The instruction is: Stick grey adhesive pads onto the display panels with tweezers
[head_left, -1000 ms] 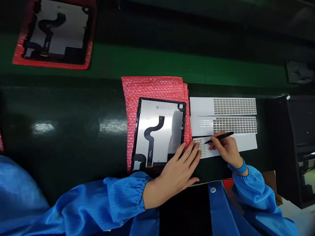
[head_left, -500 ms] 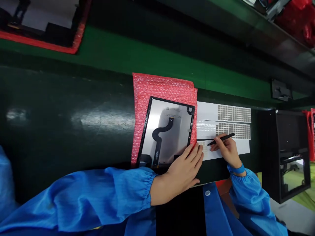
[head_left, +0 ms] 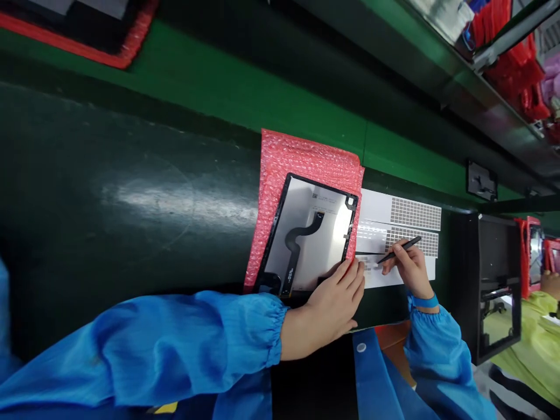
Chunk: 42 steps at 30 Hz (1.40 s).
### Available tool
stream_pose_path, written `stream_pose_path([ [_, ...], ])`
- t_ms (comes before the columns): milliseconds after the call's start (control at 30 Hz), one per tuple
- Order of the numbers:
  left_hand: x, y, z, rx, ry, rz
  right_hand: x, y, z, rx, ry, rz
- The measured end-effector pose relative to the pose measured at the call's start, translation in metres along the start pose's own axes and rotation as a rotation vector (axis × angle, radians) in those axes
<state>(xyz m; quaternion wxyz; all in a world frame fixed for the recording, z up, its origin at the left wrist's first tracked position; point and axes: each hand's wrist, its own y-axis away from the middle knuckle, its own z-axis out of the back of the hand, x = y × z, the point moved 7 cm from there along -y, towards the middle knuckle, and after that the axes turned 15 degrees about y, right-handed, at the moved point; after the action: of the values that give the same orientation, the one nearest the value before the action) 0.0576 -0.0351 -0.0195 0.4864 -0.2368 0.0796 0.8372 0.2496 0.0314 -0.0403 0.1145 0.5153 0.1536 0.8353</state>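
Observation:
A tablet-sized display panel [head_left: 324, 245] lies back side up, slightly turned, on a stack of red bubble-wrap sheets [head_left: 280, 163]. A black ribbon cable [head_left: 292, 248] curves across its silvery back. My left hand [head_left: 335, 300] rests flat over the panel's lower right corner, fingers extended to the left end of the lowest white sticker sheet [head_left: 402, 277]. Between the fingers of my right hand [head_left: 409, 265] are slim black tweezers [head_left: 400, 249], their tip low over that sheet's small grey stickers. Whether the tip grips a sticker is too small to tell.
Two more sheets with grey sticker grids [head_left: 415, 213] lie just beyond. A black frame-like tray [head_left: 464, 280] stands to the right, with a co-worker's hand [head_left: 550, 284] past it. At upper left lies another panel on red wrap [head_left: 131, 49]. A shelf edge [head_left: 446, 87] overhangs the back.
The camera view has turned, so the bench items appear shifted. The tweezers' tip has moved slightly over the lowest sheet. My left hand stays on the panel's corner.

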Motion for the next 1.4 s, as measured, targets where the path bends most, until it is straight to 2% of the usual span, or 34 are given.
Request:
stream_pose_path([
  [133,-0.003,0.015,0.049,-0.07,0.057,-0.072,0.041,-0.01,-0.016,-0.085,-0.027,0.072],
  [233,0.016,0.031,0.071,-0.024,0.11,0.009,0.079,-0.023,-0.051,-0.067,-0.048,0.123],
  [367,0.062,0.047,0.067,-0.049,0.122,0.181,0.118,-0.044,-0.111,0.013,-0.092,0.172],
  [433,0.081,0.051,0.059,-0.091,0.132,0.235,0.126,-0.054,-0.134,0.026,-0.084,0.172],
  [533,0.094,0.054,0.05,-0.147,0.174,0.301,0.125,-0.064,-0.155,0.017,-0.052,0.169],
  [633,0.095,0.057,0.043,-0.156,0.2,0.328,0.121,-0.066,-0.162,0.007,-0.008,0.162],
  [800,0.098,0.064,0.034,-0.216,0.288,0.331,0.122,-0.063,-0.161,-0.012,0.05,0.162],
  [900,0.097,0.064,0.03,-0.183,0.29,0.314,0.122,-0.063,-0.162,-0.009,0.077,0.16],
  [1067,0.098,0.062,0.035,-0.085,0.225,0.333,0.122,-0.064,-0.163,-0.01,0.096,0.168],
  [1200,0.103,0.062,0.042,-0.079,0.217,0.361,0.124,-0.065,-0.163,-0.016,0.091,0.172],
  [1400,0.107,0.058,0.042,-0.103,0.234,0.302,0.123,-0.064,-0.164,0.007,0.08,0.163],
])
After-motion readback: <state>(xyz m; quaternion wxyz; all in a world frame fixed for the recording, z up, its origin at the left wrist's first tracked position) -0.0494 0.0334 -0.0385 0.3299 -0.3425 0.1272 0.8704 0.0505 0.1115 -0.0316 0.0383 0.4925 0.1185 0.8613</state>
